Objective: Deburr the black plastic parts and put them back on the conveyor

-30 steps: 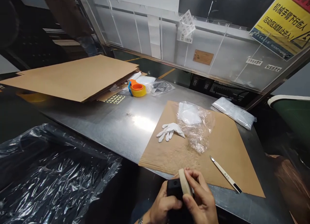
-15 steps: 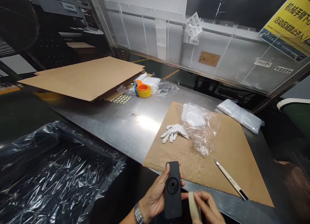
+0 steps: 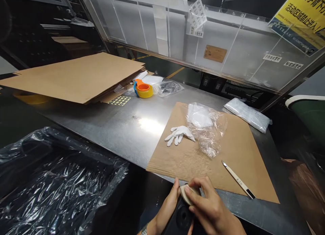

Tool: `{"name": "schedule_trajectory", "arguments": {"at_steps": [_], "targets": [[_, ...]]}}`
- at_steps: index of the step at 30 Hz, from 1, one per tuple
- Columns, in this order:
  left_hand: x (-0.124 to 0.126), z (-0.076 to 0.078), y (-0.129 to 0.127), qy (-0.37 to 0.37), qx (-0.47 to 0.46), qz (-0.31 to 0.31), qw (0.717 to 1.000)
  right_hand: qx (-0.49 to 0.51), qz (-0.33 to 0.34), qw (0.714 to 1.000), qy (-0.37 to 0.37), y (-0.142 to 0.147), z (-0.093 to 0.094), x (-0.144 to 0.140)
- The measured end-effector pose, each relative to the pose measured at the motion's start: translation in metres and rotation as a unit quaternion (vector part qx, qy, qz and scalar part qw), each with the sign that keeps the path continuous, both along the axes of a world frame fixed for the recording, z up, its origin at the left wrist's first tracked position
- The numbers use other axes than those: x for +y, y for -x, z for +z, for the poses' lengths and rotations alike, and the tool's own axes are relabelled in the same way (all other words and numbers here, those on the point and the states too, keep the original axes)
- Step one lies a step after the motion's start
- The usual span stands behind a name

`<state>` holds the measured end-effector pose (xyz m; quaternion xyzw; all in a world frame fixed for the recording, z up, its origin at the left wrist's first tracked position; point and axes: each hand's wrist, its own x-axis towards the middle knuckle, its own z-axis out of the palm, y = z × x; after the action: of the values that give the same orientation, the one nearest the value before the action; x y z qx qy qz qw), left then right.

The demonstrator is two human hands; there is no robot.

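The left hand (image 3: 166,211) wraps around the black device (image 3: 181,218) from the left side, with its fingers (image 3: 175,189) clenched on the top end. The device is low in front of the person, just off the near edge of the tabletop (image 3: 122,126). The right hand (image 3: 212,213) pinches a roll of pale tape (image 3: 185,193) and presses it on the top of the device. The tape sits between the left fingers and the right thumb, touching both. To do this well, I think the left hand should hold the device very steady while the right hand lays the tape flat and smooth. A thin knife (image 3: 238,180) lies on the cardboard sheet (image 3: 228,174), to the right.
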<state>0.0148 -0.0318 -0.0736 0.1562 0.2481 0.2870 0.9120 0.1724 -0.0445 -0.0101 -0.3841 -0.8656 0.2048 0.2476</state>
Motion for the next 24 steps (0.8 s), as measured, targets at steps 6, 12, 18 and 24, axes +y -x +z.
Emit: {"name": "schedule_trajectory", "arguments": {"at_steps": [6,12,18,24], "targets": [[0.006,-0.002,-0.003,0.053,-0.041,-0.024,0.997,0.02,-0.002,1.0,-0.013,-0.006,-0.007,-0.008],[0.001,0.01,-0.009,-0.021,0.12,0.001,0.993,0.0,-0.062,0.998,-0.008,0.0,-0.006,-0.002],[0.008,0.01,-0.002,0.012,0.121,0.05,0.991,-0.058,-0.123,0.99,-0.036,0.024,-0.013,-0.012],[0.018,0.003,-0.002,0.082,0.068,0.031,0.994,-0.044,-0.16,0.985,-0.052,0.062,-0.043,-0.059]]}}
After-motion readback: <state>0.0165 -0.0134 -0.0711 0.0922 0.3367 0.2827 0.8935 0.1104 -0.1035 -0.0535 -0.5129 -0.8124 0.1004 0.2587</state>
